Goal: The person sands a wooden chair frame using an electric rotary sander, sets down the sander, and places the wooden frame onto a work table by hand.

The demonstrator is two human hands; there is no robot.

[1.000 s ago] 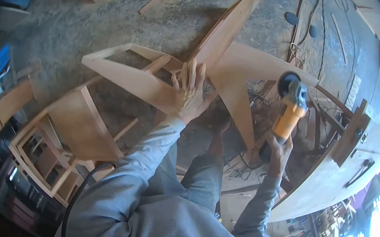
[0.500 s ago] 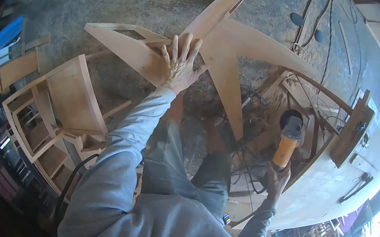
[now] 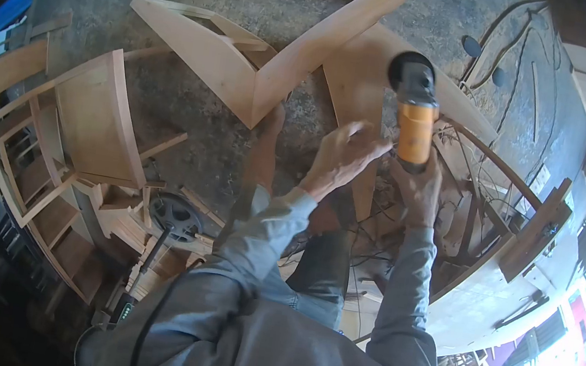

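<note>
Far and left of the hands is an angled wooden frame (image 3: 277, 81); nearer, the left hand (image 3: 344, 156) has thumb and fingers apart beside the orange grinder (image 3: 415, 131), contact unclear; the right hand (image 3: 419, 192) clamps its near end.

Left hand (image 3: 344, 159): partly open, near right hand (image 3: 419, 194) | left forearm (image 3: 268, 228): angled inward | right hand: gripping | right forearm (image 3: 406, 276): extended forward

Grinder (image 3: 416, 131) is rocking orange and black — wooden frame (image 3: 206, 59) is showing pale tan, floor (image 3: 279, 3) is looking mottled grey.
</note>
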